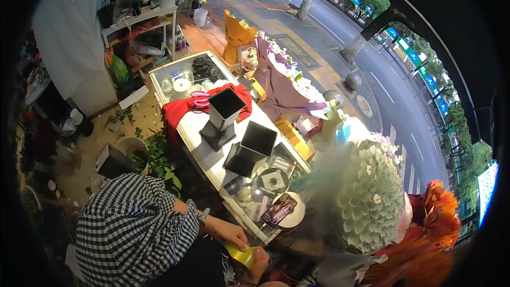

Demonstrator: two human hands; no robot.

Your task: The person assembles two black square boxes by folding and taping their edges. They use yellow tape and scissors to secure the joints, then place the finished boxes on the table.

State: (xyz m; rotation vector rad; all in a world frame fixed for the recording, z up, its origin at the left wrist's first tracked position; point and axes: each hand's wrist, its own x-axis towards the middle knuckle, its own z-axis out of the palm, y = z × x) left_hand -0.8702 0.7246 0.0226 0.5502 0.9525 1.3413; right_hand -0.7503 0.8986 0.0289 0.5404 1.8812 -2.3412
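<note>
The fingers of the left hand [232, 238] are closed down on a small yellow piece [240, 255], maybe a folded wrap or a roll; I cannot tell which. The right hand [261, 266] comes from the lower edge and touches the right end of the same piece. Whether its fingers really grip it or only support it, I cannot tell, as they are partly hidden. The yellow piece is very near to the person, below the near corner of the desk [171, 77], and not on it.

On that near corner a phone [279, 208] lies on a white round disc [295, 215]. Farther along the desk stand two black square pots [257, 141], one behind the other. Behind them lie a red cloth [175, 111] and pink scissors [199, 99]. To the right, a big pale green bouquet [372, 196] stands close to the hands, with an orange one [433, 231] beside it. To the left, green leaves [159, 162] lie on the floor.

I judge that the step in hand is preparing the yellow piece between both hands, and it is not finished yet. The next move probably calls for a firm hold by one hand while the other one pulls or opens the piece, and for care not to push the phone.
</note>
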